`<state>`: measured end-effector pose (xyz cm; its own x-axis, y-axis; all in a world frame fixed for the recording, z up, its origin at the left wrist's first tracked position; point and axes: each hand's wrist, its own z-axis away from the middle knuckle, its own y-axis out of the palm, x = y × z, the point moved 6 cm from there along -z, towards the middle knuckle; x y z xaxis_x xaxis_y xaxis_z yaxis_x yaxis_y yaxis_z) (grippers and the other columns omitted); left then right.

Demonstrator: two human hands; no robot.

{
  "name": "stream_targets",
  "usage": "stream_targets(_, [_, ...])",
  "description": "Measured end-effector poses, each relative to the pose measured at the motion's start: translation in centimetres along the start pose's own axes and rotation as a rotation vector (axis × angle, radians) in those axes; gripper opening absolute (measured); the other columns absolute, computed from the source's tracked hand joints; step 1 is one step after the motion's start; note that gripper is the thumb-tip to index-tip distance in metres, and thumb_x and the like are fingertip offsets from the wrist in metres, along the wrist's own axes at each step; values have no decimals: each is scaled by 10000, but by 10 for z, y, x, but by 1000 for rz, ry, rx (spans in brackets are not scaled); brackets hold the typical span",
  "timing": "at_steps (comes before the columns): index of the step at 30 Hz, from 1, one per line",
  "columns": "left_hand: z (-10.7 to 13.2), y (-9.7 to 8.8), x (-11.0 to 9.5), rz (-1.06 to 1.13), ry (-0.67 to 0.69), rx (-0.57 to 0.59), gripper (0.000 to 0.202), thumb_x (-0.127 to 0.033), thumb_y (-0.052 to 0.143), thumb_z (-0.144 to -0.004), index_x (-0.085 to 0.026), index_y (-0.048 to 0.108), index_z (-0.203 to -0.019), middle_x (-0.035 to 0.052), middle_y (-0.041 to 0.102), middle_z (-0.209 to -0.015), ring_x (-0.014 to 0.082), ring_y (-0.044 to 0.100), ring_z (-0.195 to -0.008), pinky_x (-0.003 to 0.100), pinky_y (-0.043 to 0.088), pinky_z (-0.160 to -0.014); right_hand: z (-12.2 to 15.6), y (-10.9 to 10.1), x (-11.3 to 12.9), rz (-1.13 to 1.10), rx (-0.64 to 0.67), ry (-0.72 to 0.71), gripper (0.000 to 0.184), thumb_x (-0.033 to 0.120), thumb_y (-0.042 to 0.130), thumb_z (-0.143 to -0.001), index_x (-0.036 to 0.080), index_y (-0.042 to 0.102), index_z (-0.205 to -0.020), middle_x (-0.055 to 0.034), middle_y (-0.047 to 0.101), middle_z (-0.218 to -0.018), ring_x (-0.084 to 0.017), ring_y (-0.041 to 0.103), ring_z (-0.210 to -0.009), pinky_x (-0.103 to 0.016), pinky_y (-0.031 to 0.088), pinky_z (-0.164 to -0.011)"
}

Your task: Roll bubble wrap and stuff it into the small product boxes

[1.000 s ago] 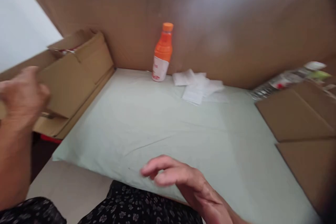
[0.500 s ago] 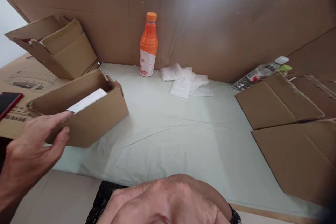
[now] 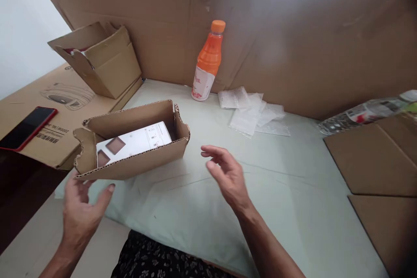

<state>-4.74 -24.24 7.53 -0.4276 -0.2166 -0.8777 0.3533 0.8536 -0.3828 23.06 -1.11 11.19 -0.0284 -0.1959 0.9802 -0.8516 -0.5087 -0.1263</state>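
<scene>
An open cardboard box [image 3: 153, 163] stands on the pale green cloth, a white printed carton [image 3: 140, 142] lying inside it. At the box's near left corner is my left hand [image 3: 83, 204], thumb spread away from the fingers. Those fingertips are partly hidden at the corner, so I cannot tell whether they touch the cardboard. My right hand [image 3: 228, 176] hovers over the cloth, right of the box and apart from it, with fingers loosely curved, a gap to the thumb and nothing held.
Behind stand an orange-capped bottle [image 3: 208, 63] and several clear plastic packets [image 3: 247, 110]. A red-edged phone [image 3: 29, 128] and another open box [image 3: 100, 63] rest on a large carton [image 3: 61, 139] at left. At right are a clear bottle [image 3: 361, 113] and cardboard flaps [image 3: 374, 156].
My right hand has moved forward from near my body to beside the box. My left hand's grip on the box's near side has loosened, and the box now sits turned, showing more of the carton.
</scene>
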Motion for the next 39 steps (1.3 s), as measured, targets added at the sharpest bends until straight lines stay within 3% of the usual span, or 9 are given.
stream_targets(4, [5,31,15,55,-151,167,824,-379,804,-687,-253,466,-1428,123,560,-1415,311,601,-1231,459,572,-992,-17,39,-54,151,208,101,644,388,673,-850,262,474,-1450,-120,555,-1439,-278,593,-1191,-397,544,-857])
stream_targets(7, [-6,49,18,74,-208,189,730,-392,780,-718,-249,515,-1383,109,607,-1339,279,644,-1139,442,582,-967,-23,53,-71,202,268,60,670,410,663,-845,243,467,-1463,-127,578,-1401,-297,594,-1174,-428,551,-873])
stream_targets(11, [-41,97,18,87,-200,255,626,-391,754,-737,-213,559,-1305,97,660,-1182,250,684,-995,423,601,-890,-41,31,-83,196,97,51,642,382,644,-833,231,484,-1436,-125,596,-1358,-296,592,-1171,-450,544,-923])
stream_targets(16, [-103,196,-9,174,-26,364,489,-322,707,-729,-188,599,-1188,55,675,-1024,218,668,-927,368,593,-839,-85,-10,-98,142,-111,39,689,332,627,-799,235,439,-1455,-124,574,-1386,-267,595,-1185,-452,519,-1000])
stream_targets(22, [-140,282,-24,254,10,359,474,-265,652,-741,-151,586,-1197,104,676,-1081,236,666,-997,412,565,-927,-136,-38,-119,127,-201,-21,759,343,638,-766,229,396,-1476,-132,541,-1437,-266,554,-1271,-462,486,-1054])
stream_targets(25, [-136,293,-11,283,14,321,585,-250,645,-768,-157,509,-1329,147,635,-1239,244,640,-1132,434,523,-1023,-144,-65,-126,221,-205,-41,718,363,615,-798,203,422,-1470,-154,533,-1460,-286,549,-1293,-485,495,-1037])
stream_targets(30, [-129,290,6,302,37,243,686,-206,655,-765,-174,446,-1417,163,619,-1264,237,641,-1140,433,503,-1048,-168,-131,-114,766,-261,-100,535,225,535,-855,239,558,-1388,-116,560,-1450,-306,498,-1328,-529,448,-1066])
stream_targets(34, [-129,290,5,271,62,237,654,-195,656,-758,-174,481,-1388,153,636,-1244,231,645,-1129,421,504,-1046,-219,-134,-114,1056,-154,-98,521,72,568,-793,193,661,-1291,-156,535,-1478,-360,454,-1347,-565,379,-1086])
stream_targets(39, [-129,291,5,283,65,248,574,-198,640,-768,-176,530,-1332,134,652,-1212,222,660,-1091,408,508,-1034,-246,-133,-105,1000,-226,-108,262,153,536,-887,192,763,-1010,-125,662,-1311,-304,535,-1253,-506,407,-1064])
